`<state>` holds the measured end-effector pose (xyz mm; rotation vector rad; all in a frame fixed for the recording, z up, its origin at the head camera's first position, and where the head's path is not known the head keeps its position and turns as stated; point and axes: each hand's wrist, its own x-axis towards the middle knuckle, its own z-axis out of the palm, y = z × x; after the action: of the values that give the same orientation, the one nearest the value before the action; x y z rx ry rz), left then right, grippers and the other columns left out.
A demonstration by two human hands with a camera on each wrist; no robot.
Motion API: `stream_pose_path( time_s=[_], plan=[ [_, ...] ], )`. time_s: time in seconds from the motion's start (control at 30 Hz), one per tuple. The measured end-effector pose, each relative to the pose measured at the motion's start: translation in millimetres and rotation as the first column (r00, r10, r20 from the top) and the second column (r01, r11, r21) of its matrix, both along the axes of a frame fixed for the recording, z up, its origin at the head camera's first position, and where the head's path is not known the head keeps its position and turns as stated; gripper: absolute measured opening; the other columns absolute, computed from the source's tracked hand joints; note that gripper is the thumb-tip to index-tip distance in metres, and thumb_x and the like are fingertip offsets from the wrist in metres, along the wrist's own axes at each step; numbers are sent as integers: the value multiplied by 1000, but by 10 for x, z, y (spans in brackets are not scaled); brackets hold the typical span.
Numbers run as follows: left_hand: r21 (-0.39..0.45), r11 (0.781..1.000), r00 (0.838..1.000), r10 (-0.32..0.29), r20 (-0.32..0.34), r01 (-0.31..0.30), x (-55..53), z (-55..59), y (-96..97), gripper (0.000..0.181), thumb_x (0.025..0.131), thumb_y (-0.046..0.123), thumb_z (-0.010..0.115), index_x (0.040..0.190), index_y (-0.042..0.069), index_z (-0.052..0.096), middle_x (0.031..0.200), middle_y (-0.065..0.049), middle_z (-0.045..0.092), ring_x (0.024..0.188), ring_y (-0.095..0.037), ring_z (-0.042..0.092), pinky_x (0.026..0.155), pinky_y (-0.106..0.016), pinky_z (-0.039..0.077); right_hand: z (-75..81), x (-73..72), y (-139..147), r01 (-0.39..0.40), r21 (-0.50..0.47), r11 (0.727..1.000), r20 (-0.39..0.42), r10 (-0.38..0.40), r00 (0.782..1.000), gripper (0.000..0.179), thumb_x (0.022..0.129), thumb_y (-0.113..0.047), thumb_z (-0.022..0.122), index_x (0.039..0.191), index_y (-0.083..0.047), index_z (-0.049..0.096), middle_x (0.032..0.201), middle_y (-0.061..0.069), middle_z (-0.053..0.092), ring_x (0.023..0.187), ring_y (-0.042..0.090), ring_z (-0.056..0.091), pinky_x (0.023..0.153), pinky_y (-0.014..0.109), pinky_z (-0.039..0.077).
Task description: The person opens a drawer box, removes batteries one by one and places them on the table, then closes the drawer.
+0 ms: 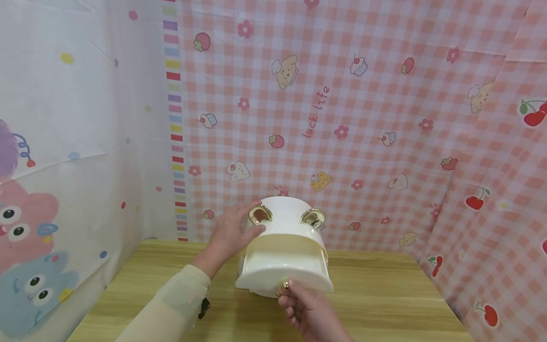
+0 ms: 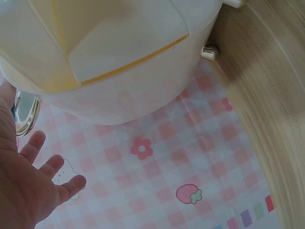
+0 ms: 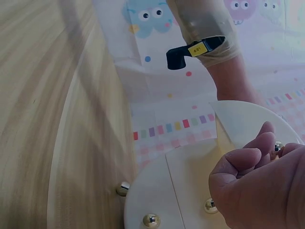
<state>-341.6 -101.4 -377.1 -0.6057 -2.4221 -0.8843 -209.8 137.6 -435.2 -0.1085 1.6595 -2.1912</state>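
A white storage box (image 1: 287,209) with rounded sides and two gold ring-like eyes stands on the table. Its pull-out drawer (image 1: 260,278) stands forward, with a cream interior showing behind the curved front. My right hand (image 1: 309,308) pinches the small gold knob (image 1: 286,285) on that front between thumb and curled fingers. At the box's upper left, beside the left gold eye (image 1: 259,215), my left hand (image 1: 230,232) rests with its thumb toward the front. The left wrist view shows the fingers (image 2: 71,187) of that hand extended and spread near the box.
The wood-grain table (image 1: 376,289) reaches back to a pink checked curtain (image 1: 363,104). A white cartoon-printed curtain (image 1: 107,190) hangs at the left. Small gold ball feet (image 3: 123,189) show at the box's underside. A black strap mount (image 3: 200,50) sits on my left wrist.
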Motion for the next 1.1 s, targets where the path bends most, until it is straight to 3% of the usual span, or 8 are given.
stream_pose_path(
  time_s=[0.17, 0.37, 1.1],
  plan=[
    [-12, 1000, 1000, 9, 14, -9, 6, 6, 1, 65, 97, 43, 78, 155, 24, 56, 152, -11, 64, 141, -40, 57, 118, -64, 44, -22, 16, 15, 6, 9, 1000, 13, -6, 1000, 34, 110, -45, 58, 108, -17, 78, 89, -14, 77, 77, 0, 59, 72, 17, 50],
    [-9, 1000, 1000, 6, -14, -6, 5, -3, -2, 65, 96, 41, 79, 154, 23, 57, 148, -11, 67, 137, -39, 60, 115, -62, 46, -49, 39, 29, 18, 2, 1000, 23, -18, 1000, 32, 109, -44, 60, 107, -17, 79, 88, -14, 77, 76, 0, 59, 72, 17, 51],
    [6, 1000, 1000, -11, -20, 11, 5, -3, -3, 64, 96, 40, 80, 153, 24, 58, 151, -10, 65, 140, -40, 58, 116, -63, 45, -85, 133, 45, -27, -17, 999, 7, 27, 1000, 29, 109, -40, 60, 100, -23, 81, 84, -17, 78, 70, -1, 59, 68, 17, 48]
  ],
)
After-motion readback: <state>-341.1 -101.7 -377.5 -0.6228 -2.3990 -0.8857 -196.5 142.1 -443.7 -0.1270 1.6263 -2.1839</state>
